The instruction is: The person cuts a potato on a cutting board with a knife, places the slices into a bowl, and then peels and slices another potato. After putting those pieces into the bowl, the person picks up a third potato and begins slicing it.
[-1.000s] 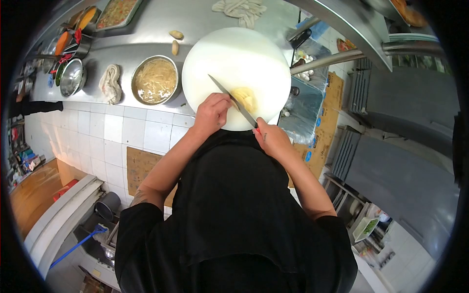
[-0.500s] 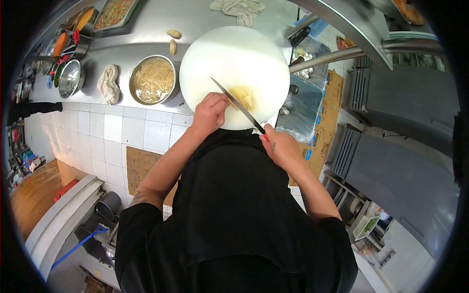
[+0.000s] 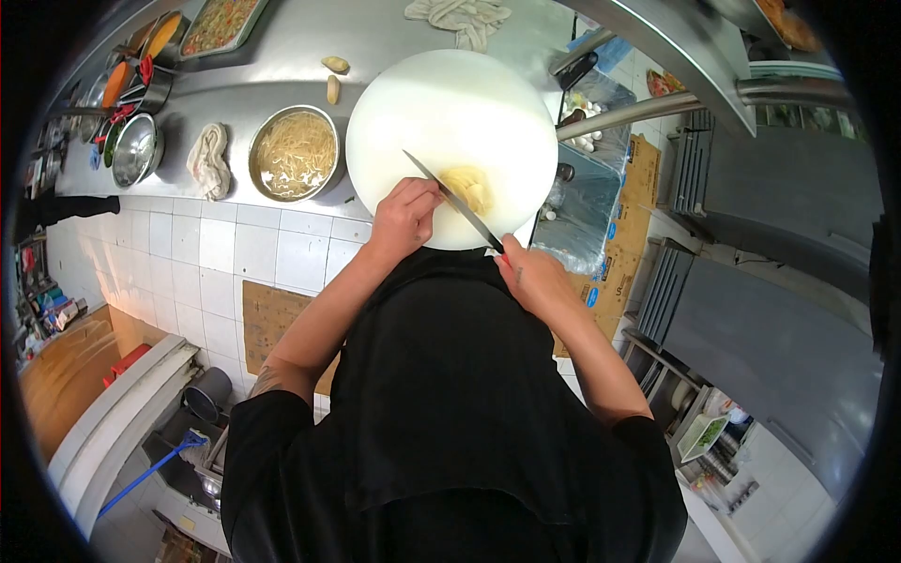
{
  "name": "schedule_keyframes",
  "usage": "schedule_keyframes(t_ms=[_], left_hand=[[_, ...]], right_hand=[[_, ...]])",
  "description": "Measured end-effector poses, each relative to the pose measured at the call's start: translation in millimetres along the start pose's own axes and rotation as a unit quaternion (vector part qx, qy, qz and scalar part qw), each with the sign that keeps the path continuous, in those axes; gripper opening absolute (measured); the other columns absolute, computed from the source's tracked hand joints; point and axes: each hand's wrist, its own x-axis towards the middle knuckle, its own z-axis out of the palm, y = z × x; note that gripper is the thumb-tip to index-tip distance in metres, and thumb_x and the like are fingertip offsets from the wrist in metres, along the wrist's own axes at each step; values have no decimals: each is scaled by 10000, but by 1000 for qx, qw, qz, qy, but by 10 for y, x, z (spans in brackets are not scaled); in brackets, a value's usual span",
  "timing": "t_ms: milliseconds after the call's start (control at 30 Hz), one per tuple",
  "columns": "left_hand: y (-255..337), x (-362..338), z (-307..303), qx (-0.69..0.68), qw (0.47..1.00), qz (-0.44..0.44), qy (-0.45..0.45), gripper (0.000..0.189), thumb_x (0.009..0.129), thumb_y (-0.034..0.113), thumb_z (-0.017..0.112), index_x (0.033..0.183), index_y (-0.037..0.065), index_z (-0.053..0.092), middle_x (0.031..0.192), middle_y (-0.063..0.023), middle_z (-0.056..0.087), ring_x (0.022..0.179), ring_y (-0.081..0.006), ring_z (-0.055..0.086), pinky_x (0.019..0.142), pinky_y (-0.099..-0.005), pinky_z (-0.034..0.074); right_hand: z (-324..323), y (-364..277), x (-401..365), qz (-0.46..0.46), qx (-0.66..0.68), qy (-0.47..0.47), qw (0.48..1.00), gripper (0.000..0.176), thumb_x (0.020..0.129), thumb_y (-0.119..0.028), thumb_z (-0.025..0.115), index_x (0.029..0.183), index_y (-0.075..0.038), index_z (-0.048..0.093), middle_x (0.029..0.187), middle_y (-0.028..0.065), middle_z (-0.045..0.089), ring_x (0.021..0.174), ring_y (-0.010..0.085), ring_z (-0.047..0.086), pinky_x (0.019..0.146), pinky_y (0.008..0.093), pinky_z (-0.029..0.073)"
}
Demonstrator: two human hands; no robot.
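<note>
Knife [image 3: 454, 198] sat in the right hand [image 3: 531, 274], whose fingers were closed around its black-and-red handle. From that grip the blade slanted forward and to the left over the round white cutting board [image 3: 441, 103], its tip reaching past the fingertips of the left hand [image 3: 404, 217]. The left hand's fingers were curled and bunched together just beside the blade; whether they pinched a piece could not be told, since the knuckles hid the tips. Thin pale-yellow slices [image 3: 469, 188] lay in a small heap on the board, across the blade from the left fingertips and forward and to the left of the right-hand grip.

To the left of both grips, near the board, a steel bowl [image 3: 296, 153] contained pale shreds in liquid. Farther left, a crumpled white cloth [image 3: 208, 161] rested on the steel counter [image 3: 310, 28], with an empty-looking metal bowl [image 3: 137, 151] beyond it. Forward and left of the left hand, two peeled pale pieces [image 3: 333, 89] lay close together, near the board's rim.
</note>
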Motion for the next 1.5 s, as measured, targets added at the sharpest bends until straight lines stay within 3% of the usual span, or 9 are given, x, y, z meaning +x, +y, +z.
schedule_keyframes(t_ms=[367, 667, 1500], left_hand=[[6, -34, 12, 0, 1000, -4, 23, 242, 725, -133, 721, 899, 33, 748, 1031, -73, 746, 953, -295, 729, 778, -394, 618], [15, -18, 11, 7, 1000, 3, 19, 235, 729, -135, 723, 898, 25, 746, 1021, -74, 752, 949, -290, 728, 773, -386, 618], [12, -37, 12, -9, 999, -22, 23, 238, 734, -145, 736, 891, 33, 740, 1026, -87, 756, 923, -309, 717, 744, -388, 596]], right_hand=[[226, 55, 215, -4, 23, 16, 1000, 198, 1076, -198, 613, 1091, -31, 508, 769, 241, 710, 775, 494, 712, 708, 609, 539], [-81, -4, -97, -5, -2, 21, 1000, 209, 1074, -204, 639, 1105, -32, 524, 767, 228, 709, 792, 475, 710, 720, 595, 544], [7, 74, -4, -13, 28, -7, 999, 230, 1078, -215, 636, 1107, -21, 517, 792, 243, 709, 802, 497, 704, 709, 601, 534]])
